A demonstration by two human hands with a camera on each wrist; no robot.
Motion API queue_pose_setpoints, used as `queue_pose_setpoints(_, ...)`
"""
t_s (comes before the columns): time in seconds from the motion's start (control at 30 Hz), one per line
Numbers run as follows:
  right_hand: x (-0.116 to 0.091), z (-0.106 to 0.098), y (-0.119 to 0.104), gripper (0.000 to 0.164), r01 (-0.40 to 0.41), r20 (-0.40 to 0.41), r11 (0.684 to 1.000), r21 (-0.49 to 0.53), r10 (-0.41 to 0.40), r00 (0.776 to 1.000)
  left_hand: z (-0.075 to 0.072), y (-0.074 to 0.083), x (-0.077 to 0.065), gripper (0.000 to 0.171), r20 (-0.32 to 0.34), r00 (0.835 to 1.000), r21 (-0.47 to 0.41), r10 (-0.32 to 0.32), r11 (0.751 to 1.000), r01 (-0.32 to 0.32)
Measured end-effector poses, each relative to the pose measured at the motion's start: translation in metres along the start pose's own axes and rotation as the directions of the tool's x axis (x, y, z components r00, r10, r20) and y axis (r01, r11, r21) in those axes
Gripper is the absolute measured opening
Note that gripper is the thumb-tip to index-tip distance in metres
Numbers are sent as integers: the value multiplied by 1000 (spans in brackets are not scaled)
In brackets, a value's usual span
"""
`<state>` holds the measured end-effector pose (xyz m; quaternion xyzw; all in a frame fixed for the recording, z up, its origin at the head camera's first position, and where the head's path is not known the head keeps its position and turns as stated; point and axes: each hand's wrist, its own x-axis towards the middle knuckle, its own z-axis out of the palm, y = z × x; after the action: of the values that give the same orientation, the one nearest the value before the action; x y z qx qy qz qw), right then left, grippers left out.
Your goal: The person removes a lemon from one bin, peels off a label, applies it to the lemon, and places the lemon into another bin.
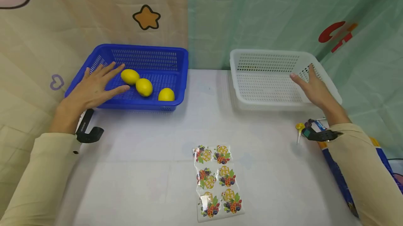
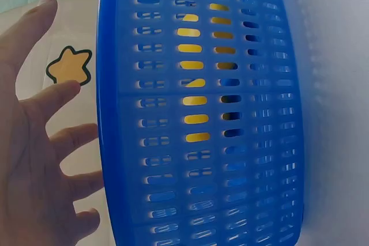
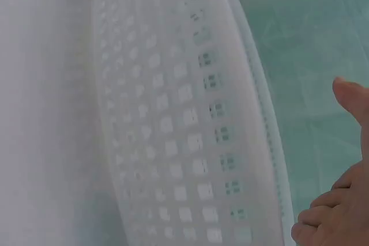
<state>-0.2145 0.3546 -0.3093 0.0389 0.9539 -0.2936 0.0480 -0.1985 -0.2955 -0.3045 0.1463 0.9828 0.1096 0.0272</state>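
Note:
My left hand, fingers spread and straight, hovers over the left part of a blue plastic basket. Inside lie a lemon, a second lemon and a third lemon. Yellow shows through the slots of the blue basket in the left wrist view. Above the right side of a white plastic basket, my right hand is held out with its thumb apart and nothing in its grasp. No fruit shows in the white basket.
A sheet of fruit stickers lies at the table's front middle. By the right wrist are a yellow lollipop and other small sweets. A blue packet lies partly under the right forearm. A printed curtain hangs behind the baskets.

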Motion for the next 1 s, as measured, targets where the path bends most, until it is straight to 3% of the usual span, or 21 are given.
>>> queue_pose_setpoints(0.17, 11, 10, -29, 94, 43, -3, 986, 161, -43, 999, -2, -5, 8, 75, 20, 999, -111, 39, 993, -36)
queue_pose_setpoints(0.33, 21, 27, -70, 84, 70, 28, 920, 386, -88, 996, -5, -10, 20, 71, 35, 997, -232, 67, 971, -57)
queue_pose_setpoints(0.47, 27, 44, -107, 79, 81, 69, 879, 469, -128, 989, -5, -14, 29, 70, 65, 996, -267, 62, 963, -42)
queue_pose_setpoints(0.6, 31, 64, -141, 77, 129, 103, 866, 483, -203, 974, -4, -18, 37, 69, 111, 992, -279, 62, 960, -29)
queue_pose_setpoints(0.77, 33, 98, -179, 79, 203, 137, 879, 431, -286, 949, -2, -22, 50, 64, 161, 984, -285, 78, 958, -29)
queue_pose_setpoints(1.0, 28, 151, -224, 83, 281, 217, 868, 410, -392, 894, 0, -29, 66, 57, 198, 977, -306, 81, 952, -17)
